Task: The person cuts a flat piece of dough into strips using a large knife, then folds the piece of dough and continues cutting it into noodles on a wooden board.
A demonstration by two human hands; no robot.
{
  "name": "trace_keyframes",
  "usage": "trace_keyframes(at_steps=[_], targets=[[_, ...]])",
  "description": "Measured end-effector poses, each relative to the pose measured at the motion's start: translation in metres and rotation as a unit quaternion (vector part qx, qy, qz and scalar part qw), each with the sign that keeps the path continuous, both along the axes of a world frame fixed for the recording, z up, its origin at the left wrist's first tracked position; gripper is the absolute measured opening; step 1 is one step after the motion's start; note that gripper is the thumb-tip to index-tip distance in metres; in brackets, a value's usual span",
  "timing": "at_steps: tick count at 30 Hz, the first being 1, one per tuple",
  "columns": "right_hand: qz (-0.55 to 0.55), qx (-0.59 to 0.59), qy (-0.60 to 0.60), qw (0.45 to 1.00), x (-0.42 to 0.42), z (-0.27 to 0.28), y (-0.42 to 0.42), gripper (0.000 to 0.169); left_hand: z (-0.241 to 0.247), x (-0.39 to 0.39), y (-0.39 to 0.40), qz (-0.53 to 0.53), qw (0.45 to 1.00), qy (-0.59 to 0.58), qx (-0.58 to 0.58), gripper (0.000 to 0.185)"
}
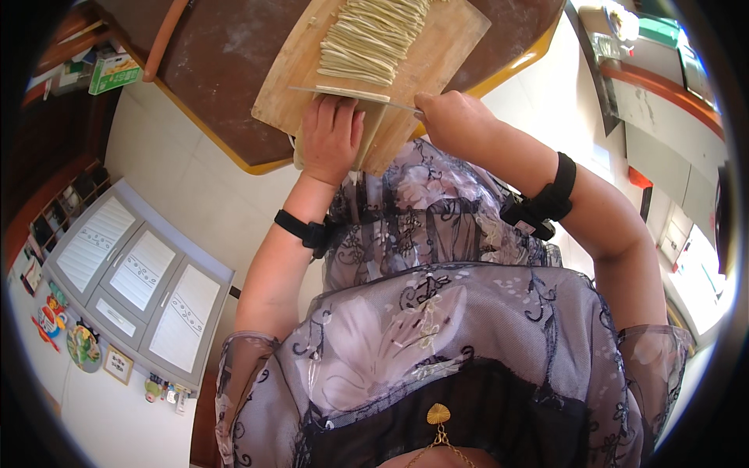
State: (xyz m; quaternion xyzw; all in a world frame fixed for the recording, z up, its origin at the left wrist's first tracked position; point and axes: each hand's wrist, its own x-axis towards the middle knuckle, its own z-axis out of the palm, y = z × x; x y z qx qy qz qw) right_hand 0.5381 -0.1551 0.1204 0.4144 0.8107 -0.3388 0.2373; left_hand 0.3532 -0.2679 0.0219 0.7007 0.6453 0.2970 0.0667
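Observation:
My right hand (447,114) grips the handle end of a long thin knife (404,105), whose blade lies across a folded sheet of dough (371,126). On top of that dough rests my left hand (332,131), fingertips against the blade and knuckles bent. A narrow strip of dough lies along the far side of the blade. Beyond it, many cut noodles (371,41) lie in rows on a wooden cutting board (445,50). The knife's handle is mostly hidden in my right fist.
The board sits on a brown table (228,64) with a yellow edge, its near corner towards my body. A wooden rolling pin (161,50) lies at the table's left side. A green box (115,73) is further left. A grey cabinet (137,278) stands at the lower left.

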Motion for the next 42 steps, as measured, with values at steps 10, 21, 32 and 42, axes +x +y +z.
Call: trace_keyframes(at_steps=[10,21,32,42], targets=[[-0.049,0.001,0.003,0.999,-0.023,-0.023,0.0,0.021,-0.002,0.0,0.0,-0.004,1.0,-0.021,-0.005,0.026],[0.005,-0.02,-0.031,0.999,-0.007,0.004,0.002,0.019,-0.003,-0.002,-0.004,-0.003,1.0,0.005,-0.003,0.029],[-0.038,0.001,-0.013,0.999,-0.021,-0.025,-0.002,0.021,-0.007,-0.003,-0.003,-0.017,1.0,-0.007,-0.013,0.029],[-0.006,-0.022,-0.028,0.999,-0.007,0.003,0.0,0.019,-0.007,-0.003,-0.005,-0.009,1.0,0.003,0.0,0.031]])
